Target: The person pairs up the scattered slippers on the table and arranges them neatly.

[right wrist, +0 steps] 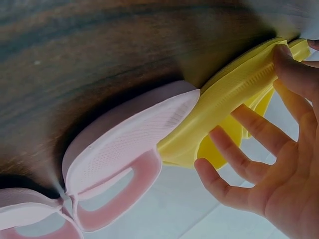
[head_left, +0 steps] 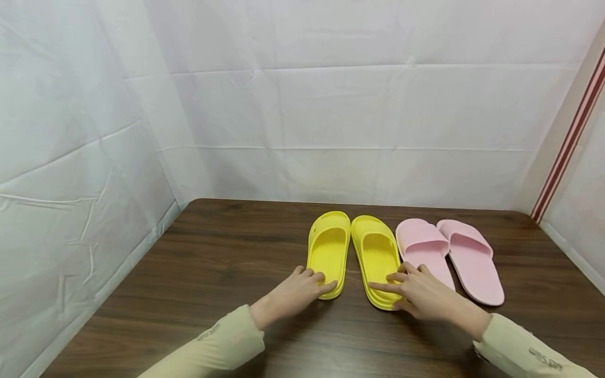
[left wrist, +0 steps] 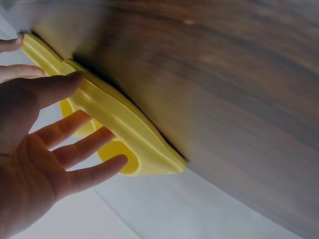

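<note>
Two yellow slippers lie side by side on the brown table, toes away from me. My left hand (head_left: 295,294) is at the heel of the left yellow slipper (head_left: 329,252), its fingers fairly straight over the insole. In the left wrist view, the thumb (left wrist: 70,84) is right at the slipper's outer edge. At the heel of the right yellow slipper (head_left: 378,257), my right hand (head_left: 420,291) has its index finger stretched across the insole and its thumb by the rim. The other fingers spread loosely along the outer side in the right wrist view.
Beside my right hand lie two pink slippers, a left one (head_left: 420,247) partly behind the hand and a right one (head_left: 475,268). The left pink one overlaps the yellow slipper in the right wrist view. White cloth (head_left: 331,115) hangs behind the wooden table (head_left: 227,252).
</note>
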Action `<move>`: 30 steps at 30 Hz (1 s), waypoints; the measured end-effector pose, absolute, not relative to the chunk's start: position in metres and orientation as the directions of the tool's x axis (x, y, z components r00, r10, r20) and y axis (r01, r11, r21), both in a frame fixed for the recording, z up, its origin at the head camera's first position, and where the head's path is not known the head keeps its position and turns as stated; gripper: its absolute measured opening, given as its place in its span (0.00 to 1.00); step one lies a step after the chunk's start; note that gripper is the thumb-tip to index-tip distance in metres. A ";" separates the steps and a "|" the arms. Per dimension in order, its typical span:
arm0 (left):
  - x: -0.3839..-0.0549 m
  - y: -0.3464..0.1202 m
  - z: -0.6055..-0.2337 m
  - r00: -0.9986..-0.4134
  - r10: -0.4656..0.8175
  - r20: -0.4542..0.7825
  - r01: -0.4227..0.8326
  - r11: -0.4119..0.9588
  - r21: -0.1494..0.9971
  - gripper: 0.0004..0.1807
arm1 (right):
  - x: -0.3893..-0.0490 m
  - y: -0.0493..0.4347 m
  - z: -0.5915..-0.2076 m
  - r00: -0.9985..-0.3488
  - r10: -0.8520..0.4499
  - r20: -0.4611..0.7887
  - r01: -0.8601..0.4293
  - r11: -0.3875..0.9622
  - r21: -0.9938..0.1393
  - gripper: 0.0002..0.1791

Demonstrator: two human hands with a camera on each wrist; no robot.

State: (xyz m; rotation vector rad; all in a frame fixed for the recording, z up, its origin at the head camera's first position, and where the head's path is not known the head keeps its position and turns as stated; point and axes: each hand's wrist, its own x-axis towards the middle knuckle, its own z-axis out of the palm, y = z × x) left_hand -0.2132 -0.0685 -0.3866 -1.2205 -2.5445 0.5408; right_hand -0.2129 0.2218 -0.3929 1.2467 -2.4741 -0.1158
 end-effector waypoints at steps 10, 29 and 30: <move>-0.213 -0.060 -0.386 -0.607 0.791 0.081 0.678 0.568 -0.466 0.20 | -0.216 0.215 -0.391 -0.613 -0.750 0.251 -0.735 0.657 0.168 0.31; -0.217 -0.057 -0.384 -0.643 0.763 0.068 0.682 0.611 -0.402 0.22 | -0.223 0.205 -0.391 -0.641 -0.726 0.249 -0.720 0.681 0.132 0.30; -0.217 -0.056 -0.384 -0.645 0.761 0.067 0.682 0.614 -0.397 0.22 | -0.223 0.205 -0.391 -0.641 -0.726 0.250 -0.720 0.681 0.134 0.30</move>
